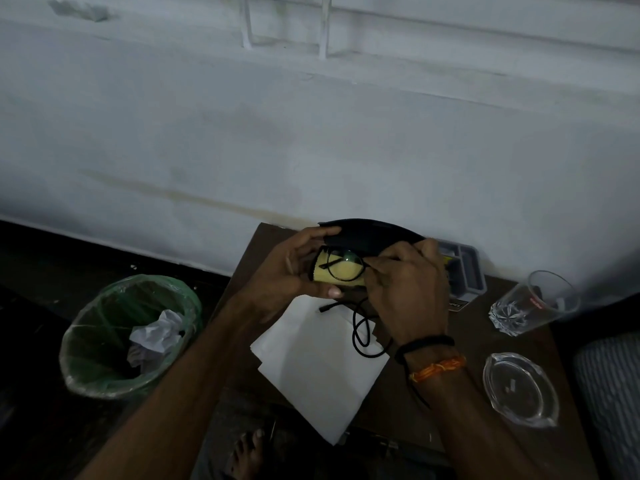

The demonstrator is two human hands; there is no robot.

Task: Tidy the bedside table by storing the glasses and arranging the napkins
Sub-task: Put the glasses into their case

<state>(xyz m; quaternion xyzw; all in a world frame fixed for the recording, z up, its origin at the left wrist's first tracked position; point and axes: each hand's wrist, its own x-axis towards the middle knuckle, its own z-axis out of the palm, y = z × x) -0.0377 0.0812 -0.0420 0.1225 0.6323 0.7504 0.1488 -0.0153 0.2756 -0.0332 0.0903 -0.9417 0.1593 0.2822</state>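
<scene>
A black glasses case [370,233] is held open above the brown bedside table [408,403]. My left hand [294,268] grips the case's left end. Inside lies a yellow cloth [343,273] with black round-framed glasses [344,265] on it. My right hand [405,292] pinches the glasses at their right side and covers that half of the case. White napkins [318,368] lie spread on the table below the hands, overhanging its front-left edge. A thin black cord [360,332] hangs from the glasses onto the napkins.
A bin [128,337] lined with a green bag and holding crumpled paper stands on the floor to the left. On the table sit a grey organiser tray [467,271], a drinking glass [536,303] and a glass ashtray [519,389]. A striped mattress [613,393] lies at the right. The wall is close behind.
</scene>
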